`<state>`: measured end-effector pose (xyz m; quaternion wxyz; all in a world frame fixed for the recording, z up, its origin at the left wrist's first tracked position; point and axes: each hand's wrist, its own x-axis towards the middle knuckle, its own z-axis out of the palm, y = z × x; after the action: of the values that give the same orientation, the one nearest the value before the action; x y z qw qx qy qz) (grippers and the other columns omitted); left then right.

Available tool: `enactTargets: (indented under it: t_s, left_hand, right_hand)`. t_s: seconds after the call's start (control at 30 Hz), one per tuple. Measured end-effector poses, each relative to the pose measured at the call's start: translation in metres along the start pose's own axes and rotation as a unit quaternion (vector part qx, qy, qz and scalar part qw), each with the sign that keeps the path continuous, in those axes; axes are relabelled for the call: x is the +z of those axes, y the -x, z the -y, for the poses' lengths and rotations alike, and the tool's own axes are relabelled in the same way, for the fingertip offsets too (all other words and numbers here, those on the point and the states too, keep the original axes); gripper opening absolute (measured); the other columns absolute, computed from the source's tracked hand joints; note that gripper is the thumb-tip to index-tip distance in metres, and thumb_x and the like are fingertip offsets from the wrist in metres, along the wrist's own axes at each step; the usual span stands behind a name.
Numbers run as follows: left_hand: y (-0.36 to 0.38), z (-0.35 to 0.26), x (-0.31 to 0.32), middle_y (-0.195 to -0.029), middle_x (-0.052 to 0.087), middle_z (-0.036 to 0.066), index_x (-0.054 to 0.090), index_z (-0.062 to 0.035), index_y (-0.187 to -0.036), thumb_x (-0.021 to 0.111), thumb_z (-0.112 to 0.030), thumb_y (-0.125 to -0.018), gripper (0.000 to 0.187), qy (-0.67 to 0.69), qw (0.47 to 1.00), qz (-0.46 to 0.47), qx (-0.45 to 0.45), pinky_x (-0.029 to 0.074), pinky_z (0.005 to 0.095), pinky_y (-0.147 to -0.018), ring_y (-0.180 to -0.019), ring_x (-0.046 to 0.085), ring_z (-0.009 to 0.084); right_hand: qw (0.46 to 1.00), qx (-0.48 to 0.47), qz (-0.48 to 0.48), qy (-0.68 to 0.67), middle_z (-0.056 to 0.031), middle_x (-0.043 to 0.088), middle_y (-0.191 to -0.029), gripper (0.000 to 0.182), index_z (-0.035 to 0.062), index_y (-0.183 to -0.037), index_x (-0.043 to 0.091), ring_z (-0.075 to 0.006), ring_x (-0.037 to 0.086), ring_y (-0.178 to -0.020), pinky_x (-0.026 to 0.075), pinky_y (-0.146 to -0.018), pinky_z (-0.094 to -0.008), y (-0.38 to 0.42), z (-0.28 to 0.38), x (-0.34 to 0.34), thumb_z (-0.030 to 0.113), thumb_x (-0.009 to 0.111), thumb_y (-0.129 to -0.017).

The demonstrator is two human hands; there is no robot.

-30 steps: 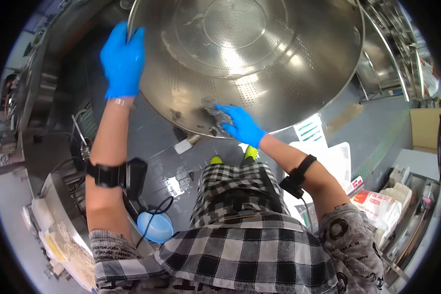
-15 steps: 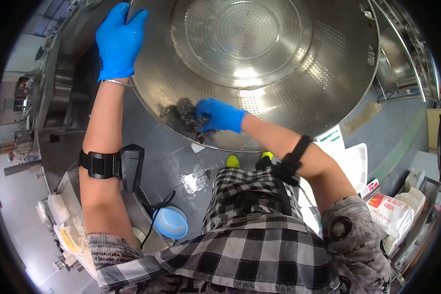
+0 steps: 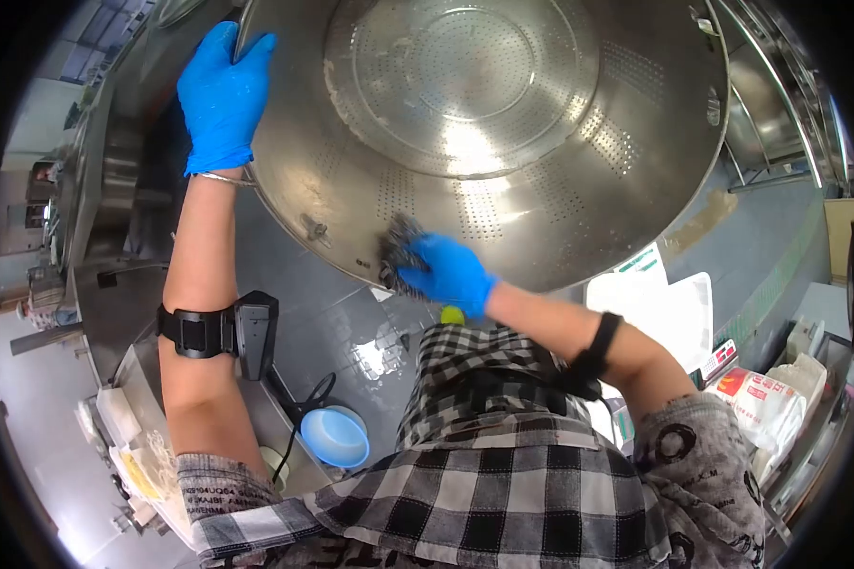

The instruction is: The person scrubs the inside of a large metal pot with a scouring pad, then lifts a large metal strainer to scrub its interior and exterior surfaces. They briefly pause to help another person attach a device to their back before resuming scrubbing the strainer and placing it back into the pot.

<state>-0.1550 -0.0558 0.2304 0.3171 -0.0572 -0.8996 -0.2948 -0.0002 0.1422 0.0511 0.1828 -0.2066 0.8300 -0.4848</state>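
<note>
A: Big round perforated stainless-steel basin [image 3: 503, 142], tilted up on edge toward the person, fills the top of the view over a wet grey tiled floor [image 3: 351, 322]

B: Step?

A: Scrubbing, I judge. Right hand [image 3: 451, 270] in a blue glove presses a grey steel-wool scouring pad [image 3: 399, 248] on the inner wall near the low rim, fingers curled tight round the pad. Left hand [image 3: 220, 95], blue glove too, grips the upper-left rim, fingers folded over the edge, thumb on the outside

B: Next move needs?

A: Probably a firm left-hand hold so the basin doesn't roll, with the pad swept along the wall; pale residue shows near the flat bottom ring, so likely reach further in

B: Edges, room?

A: Low rim sits just above the person's checked-shirt lap, close. Small rivet or stud on the wall just left of the pad, could snag. Steel counter [image 3: 104, 190] on the left, white bags [image 3: 759, 408] lower right, small blue bowl [image 3: 332, 436] by the left elbow. Open floor straight under the basin, tight to both sides
</note>
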Motion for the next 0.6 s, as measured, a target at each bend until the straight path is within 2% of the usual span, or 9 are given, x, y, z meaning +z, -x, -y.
enactTargets:
  t_s: [0.13,0.2,0.27,0.33,0.4,0.43,0.5,0.53,0.6]
  left_hand:
    - [0.003,-0.006,-0.001,-0.102,0.061,0.016,0.055,0.0041,-0.107,0.066,-0.022,-0.074,0.044,0.033,0.999,-0.014,-0.005,0.044,0.0296,-0.081,-0.092,0.059,0.0227]
    - [0.003,-0.004,-0.001,-0.103,0.060,0.017,0.054,0.0047,-0.108,0.066,-0.021,-0.074,0.044,0.024,1.000,-0.006,-0.007,0.044,0.0297,-0.082,-0.093,0.059,0.0226]
    - [-0.002,0.005,0.002,-0.102,0.060,0.017,0.054,0.0044,-0.108,0.066,-0.021,-0.074,0.044,0.001,1.000,-0.016,0.017,0.044,0.0302,-0.082,-0.093,0.059,0.0225]
    - [0.000,0.000,0.003,-0.103,0.060,0.017,0.054,0.0044,-0.109,0.066,-0.021,-0.074,0.044,0.028,0.999,-0.016,0.003,0.044,0.0301,-0.083,-0.094,0.059,0.0225]
    - [0.000,-0.004,0.003,-0.103,0.060,0.017,0.054,0.0044,-0.109,0.066,-0.020,-0.074,0.044,0.056,0.998,-0.016,-0.017,0.044,0.0300,-0.083,-0.094,0.058,0.0224]
    - [-0.001,-0.005,0.002,-0.103,0.060,0.017,0.054,0.0046,-0.109,0.066,-0.021,-0.074,0.044,0.063,0.998,-0.003,-0.025,0.044,0.0299,-0.083,-0.094,0.058,0.0221]
    - [0.001,-0.005,0.002,-0.104,0.060,0.017,0.054,0.0048,-0.109,0.066,-0.021,-0.074,0.045,0.073,0.997,0.009,-0.031,0.044,0.0298,-0.083,-0.094,0.058,0.0218]
    - [0.000,-0.001,0.003,-0.104,0.060,0.017,0.054,0.0047,-0.109,0.066,-0.021,-0.074,0.045,0.041,0.999,-0.001,-0.022,0.044,0.0299,-0.082,-0.094,0.059,0.0220]
    - [0.000,0.001,0.001,-0.103,0.061,0.017,0.054,0.0047,-0.109,0.066,-0.021,-0.074,0.045,0.009,1.000,-0.010,-0.010,0.044,0.0300,-0.082,-0.094,0.059,0.0221]
  right_hand:
    - [0.998,-0.010,-0.051,0.024,-0.0179,0.057,-0.093,0.029,0.0069,-0.095,0.059,-0.0357,0.056,-0.083,0.046,-0.069,-0.0418,0.014,0.006,0.006,0.027,0.060,-0.075]
    - [0.991,0.085,-0.035,0.094,-0.0175,0.058,-0.095,0.029,0.0076,-0.098,0.058,-0.0356,0.056,-0.083,0.047,-0.070,-0.0421,-0.001,0.005,0.006,0.026,0.059,-0.075]
    - [0.991,0.094,-0.024,0.097,-0.0174,0.057,-0.095,0.029,0.0080,-0.098,0.057,-0.0354,0.056,-0.084,0.047,-0.070,-0.0419,-0.018,-0.009,0.004,0.026,0.059,-0.075]
    - [0.990,0.099,-0.012,0.103,-0.0172,0.057,-0.094,0.029,0.0084,-0.098,0.057,-0.0352,0.056,-0.085,0.047,-0.071,-0.0417,-0.012,0.000,0.000,0.026,0.059,-0.075]
    - [0.998,0.016,-0.024,0.049,-0.0170,0.060,-0.090,0.023,0.0097,-0.091,0.060,-0.0338,0.058,-0.082,0.048,-0.070,-0.0401,0.025,0.024,-0.006,0.025,0.057,-0.074]
    - [0.998,0.020,-0.021,0.052,-0.0170,0.060,-0.090,0.023,0.0097,-0.091,0.060,-0.0338,0.058,-0.082,0.048,-0.070,-0.0401,0.029,0.027,-0.002,0.025,0.057,-0.074]
    - [0.993,0.044,-0.087,0.067,-0.0171,0.060,-0.089,0.022,0.0089,-0.090,0.060,-0.0339,0.059,-0.081,0.049,-0.070,-0.0397,0.027,0.035,0.007,0.025,0.057,-0.074]
    - [0.993,0.042,-0.088,0.070,-0.0171,0.060,-0.089,0.022,0.0089,-0.090,0.060,-0.0339,0.059,-0.081,0.049,-0.070,-0.0397,0.016,0.031,0.008,0.025,0.057,-0.074]
    - [0.990,0.096,-0.048,0.093,-0.0167,0.059,-0.093,0.023,0.0087,-0.088,0.060,-0.0337,0.058,-0.085,0.048,-0.071,-0.0402,-0.017,0.011,0.008,0.026,0.057,-0.074]
